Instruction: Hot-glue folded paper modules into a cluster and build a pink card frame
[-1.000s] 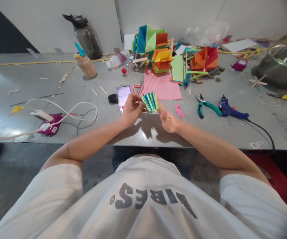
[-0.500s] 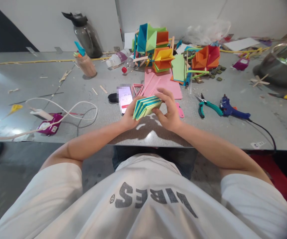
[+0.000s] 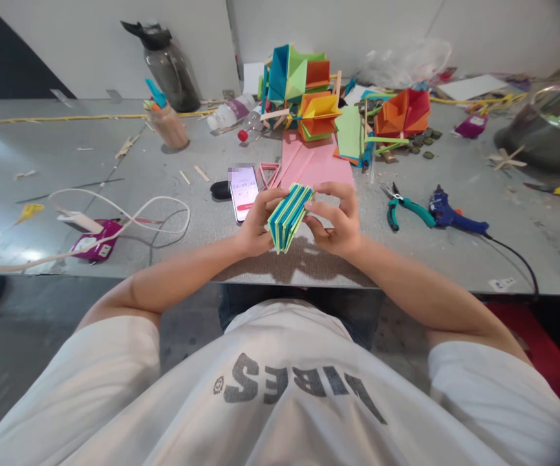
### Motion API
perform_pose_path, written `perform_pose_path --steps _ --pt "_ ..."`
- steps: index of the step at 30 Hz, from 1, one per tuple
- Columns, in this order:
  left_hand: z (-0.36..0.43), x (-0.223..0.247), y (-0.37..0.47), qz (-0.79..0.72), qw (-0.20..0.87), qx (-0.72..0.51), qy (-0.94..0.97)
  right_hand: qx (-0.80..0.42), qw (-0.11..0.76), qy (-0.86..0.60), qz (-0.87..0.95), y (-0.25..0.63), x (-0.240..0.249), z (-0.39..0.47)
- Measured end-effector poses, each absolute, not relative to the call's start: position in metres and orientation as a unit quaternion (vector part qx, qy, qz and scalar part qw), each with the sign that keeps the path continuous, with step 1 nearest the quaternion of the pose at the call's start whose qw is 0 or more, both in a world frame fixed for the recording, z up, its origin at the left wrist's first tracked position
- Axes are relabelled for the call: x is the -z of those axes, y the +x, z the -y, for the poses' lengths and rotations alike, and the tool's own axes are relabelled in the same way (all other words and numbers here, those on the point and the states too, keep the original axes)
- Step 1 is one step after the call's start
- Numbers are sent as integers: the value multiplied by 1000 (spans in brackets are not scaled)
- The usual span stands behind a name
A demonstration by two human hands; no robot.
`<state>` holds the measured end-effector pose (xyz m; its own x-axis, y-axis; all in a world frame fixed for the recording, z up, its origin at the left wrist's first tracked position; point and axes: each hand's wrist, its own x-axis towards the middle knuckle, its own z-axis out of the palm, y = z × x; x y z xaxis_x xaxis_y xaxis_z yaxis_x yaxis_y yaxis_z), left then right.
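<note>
A stack of folded blue and light-green paper (image 3: 290,217) is held between my two hands above the table's front part, its layered edges tilted up toward me. My left hand (image 3: 259,226) is closed around its left side. At the right side, my right hand (image 3: 335,219) has bent fingers and thumb touching the stack's edge. Just beyond the left hand lies a lit phone (image 3: 244,188), and a pink paper triangle frame (image 3: 268,173) rests beside it. Behind the stack are pink paper sheets (image 3: 328,165).
Teal-handled pliers (image 3: 409,210) and a blue glue gun (image 3: 457,212) lie to the right. Colourful folded-paper structures (image 3: 304,90) stand at the back. A white cable (image 3: 156,200) loops on the left. A jar of sticks (image 3: 169,126) and a dark bottle (image 3: 171,74) stand behind it.
The paper stack has been turned more upright, so its striped edges face me. My right hand's fingers have shifted along its right side, and the left grip has adjusted.
</note>
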<state>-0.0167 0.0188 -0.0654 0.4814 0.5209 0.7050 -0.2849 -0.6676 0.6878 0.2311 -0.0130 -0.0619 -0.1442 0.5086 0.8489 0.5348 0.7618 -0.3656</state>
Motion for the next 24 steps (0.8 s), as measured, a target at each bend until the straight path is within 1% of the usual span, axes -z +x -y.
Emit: perform_pose_path --steps 5,10,13,16,19,22,24 --pt "-19 65 -16 -96 404 -523 744 12 563 -368 740 233 62 12" --pt "-18 67 -14 -203 422 -520 714 4 576 -362 733 234 61 11" --pt "-18 66 -12 -228 423 -533 696 -1 594 -347 726 234 61 13" --pt "-20 64 -10 -236 411 -551 686 -8 597 -367 713 233 63 14" --pt "-22 62 -12 -262 376 -567 684 -27 595 -396 699 231 64 14" --pt "-26 63 -14 -289 334 -575 689 25 608 -407 682 229 65 13" --pt "-30 67 -14 -303 338 -571 684 72 613 -406 674 228 65 11"
